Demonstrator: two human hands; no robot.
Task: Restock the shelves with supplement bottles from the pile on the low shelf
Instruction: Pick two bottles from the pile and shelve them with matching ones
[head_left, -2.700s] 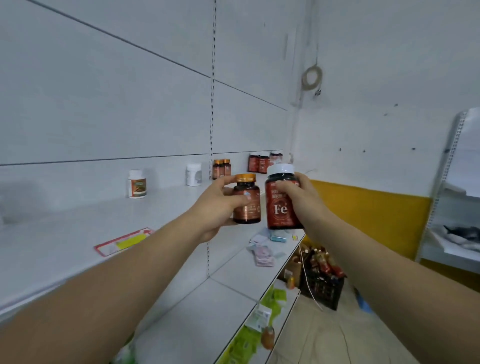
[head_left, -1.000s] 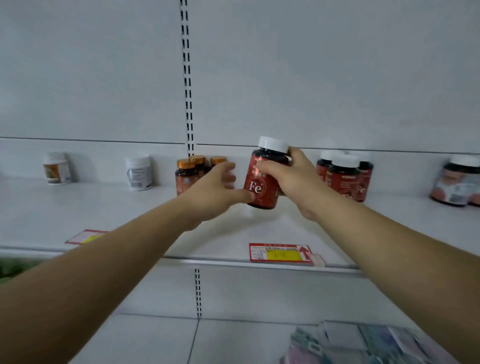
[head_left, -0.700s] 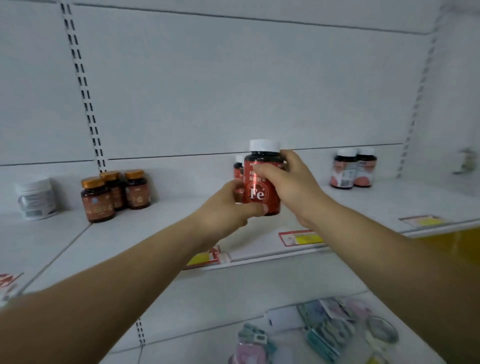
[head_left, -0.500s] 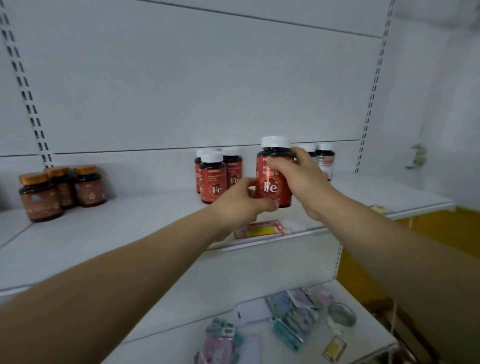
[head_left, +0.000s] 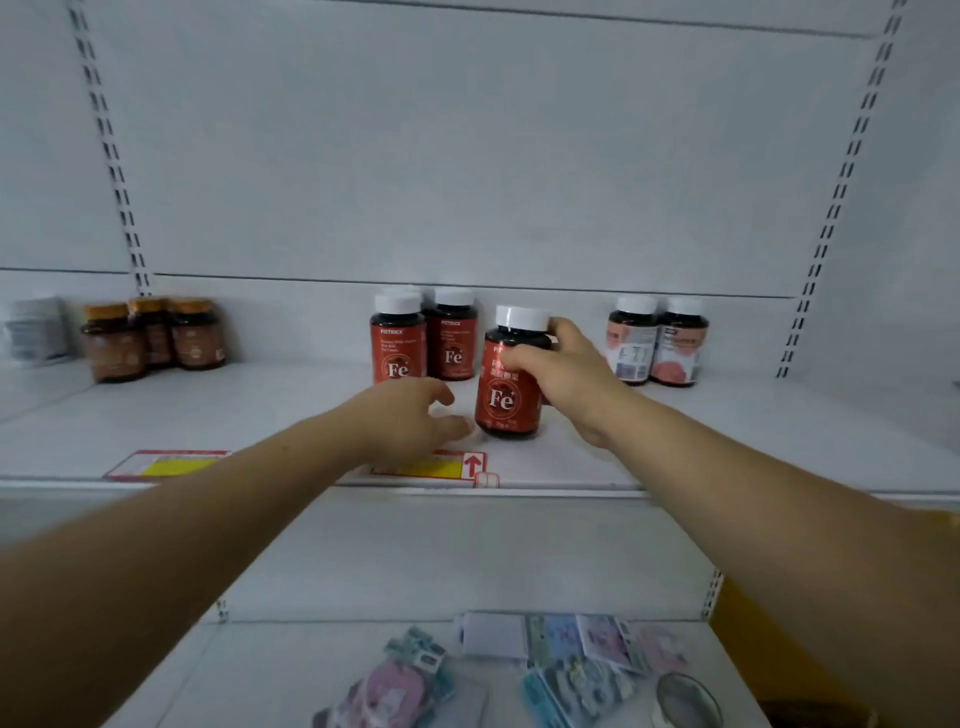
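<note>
The right hand (head_left: 566, 374) grips a red Fe bottle (head_left: 508, 387) with a white cap, its fingers curled round the upper part just under the cap and its thumb across the front of the label. The bottle stands upright with its base on or just above the white shelf (head_left: 727, 441); which of the two cannot be told. It sits in front and to the right of two matching red bottles (head_left: 423, 338) that stand side by side near the back panel. The left hand (head_left: 410, 415) is just beside the held bottle on its left, fingers loosely spread and holding nothing, its fingertips close to the bottle's base but apart from it. It hovers over a red and yellow price tag (head_left: 441, 465) at the shelf's front edge. Further right stand two pale-labelled bottles (head_left: 657, 345), and far left three brown bottles with orange caps (head_left: 153, 338). On the lower shelf (head_left: 260, 675) lie small pastel packets (head_left: 571, 670).
</note>
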